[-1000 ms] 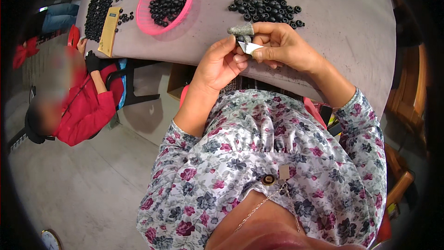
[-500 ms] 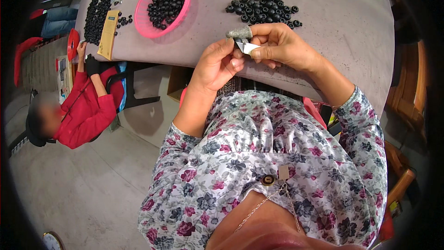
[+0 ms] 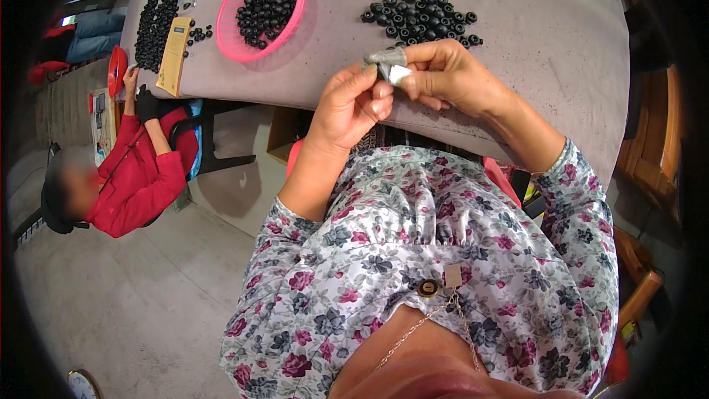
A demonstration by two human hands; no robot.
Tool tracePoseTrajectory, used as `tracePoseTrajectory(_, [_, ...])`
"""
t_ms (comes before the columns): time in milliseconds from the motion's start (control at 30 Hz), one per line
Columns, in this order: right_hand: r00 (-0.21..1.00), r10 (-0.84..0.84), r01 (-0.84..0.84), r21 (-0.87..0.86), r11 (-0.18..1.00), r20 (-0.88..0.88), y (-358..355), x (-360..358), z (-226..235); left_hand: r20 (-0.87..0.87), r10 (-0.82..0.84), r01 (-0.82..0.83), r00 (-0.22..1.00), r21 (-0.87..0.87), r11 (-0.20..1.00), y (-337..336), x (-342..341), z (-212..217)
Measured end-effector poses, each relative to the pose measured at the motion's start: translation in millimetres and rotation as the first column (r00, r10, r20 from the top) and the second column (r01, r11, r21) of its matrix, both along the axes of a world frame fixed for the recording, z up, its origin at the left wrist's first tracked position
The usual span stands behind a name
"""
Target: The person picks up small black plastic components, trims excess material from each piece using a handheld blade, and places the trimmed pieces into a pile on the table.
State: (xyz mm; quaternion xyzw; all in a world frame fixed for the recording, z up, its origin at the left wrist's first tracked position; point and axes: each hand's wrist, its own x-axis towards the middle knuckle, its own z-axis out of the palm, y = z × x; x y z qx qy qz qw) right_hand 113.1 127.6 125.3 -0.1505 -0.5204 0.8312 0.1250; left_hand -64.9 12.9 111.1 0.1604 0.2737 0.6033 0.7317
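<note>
My left hand [image 3: 343, 107] pinches a small black part [image 3: 383, 72] between thumb and fingers, just past the near edge of the table. My right hand [image 3: 459, 77] is closed on a small flat white piece [image 3: 399, 74], pressed up against the black part. A grey cover [image 3: 385, 56] sits over my right index fingertip, which curls over the top of the part. My fingers hide most of the part. Beyond my hands lies a loose pile of round black parts [image 3: 425, 16], several with a hole showing.
A pink basket [image 3: 227, 38] of black parts stands left on the grey-covered table [image 3: 532, 37]. More black parts [image 3: 153, 33] spread at far left, near a tan envelope [image 3: 174, 55]. A person in red [image 3: 144, 181] sits at the left, one hand at the table edge.
The white piece has tilted and shows a smaller face now. My fingers have shifted slightly around the black part, and both hands have moved down a little.
</note>
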Motion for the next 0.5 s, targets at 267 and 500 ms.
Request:
tracePoseTrajectory(267, [1.000, 0.019, -0.020, -0.005, 1.000, -0.019, 1, 3, 6, -0.002, 0.007, -0.007, 1.000, -0.032, 0.999, 0, 4, 2])
tracePoseTrajectory(500, [0.999, 0.035, -0.034, 0.062, 0.997, -0.012, -4, 3, 7, 0.003, 0.020, -0.020, 1.000, -0.006, 1.000, -4, 2, 1])
